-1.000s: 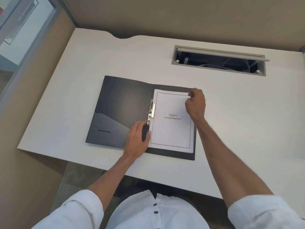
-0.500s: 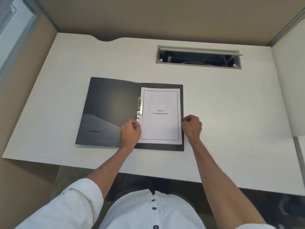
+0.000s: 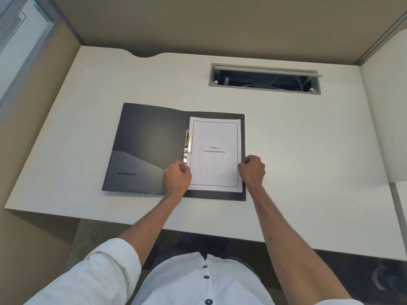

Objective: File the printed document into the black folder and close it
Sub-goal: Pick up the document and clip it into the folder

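I see a white desk (image 3: 297, 150) filling mid-frame; an open black folder (image 3: 149, 146) lies flat left of centre.

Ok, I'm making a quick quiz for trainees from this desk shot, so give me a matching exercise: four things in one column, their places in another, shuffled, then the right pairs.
Things:
1. printed document
2. metal clip
3. left hand
4. cable opening

Places:
A. at the folder's spine
B. far side of the desk
C. on the right half of the black folder
D. by the document's lower left edge

Pairs: 1-C, 2-A, 3-D, 4-B
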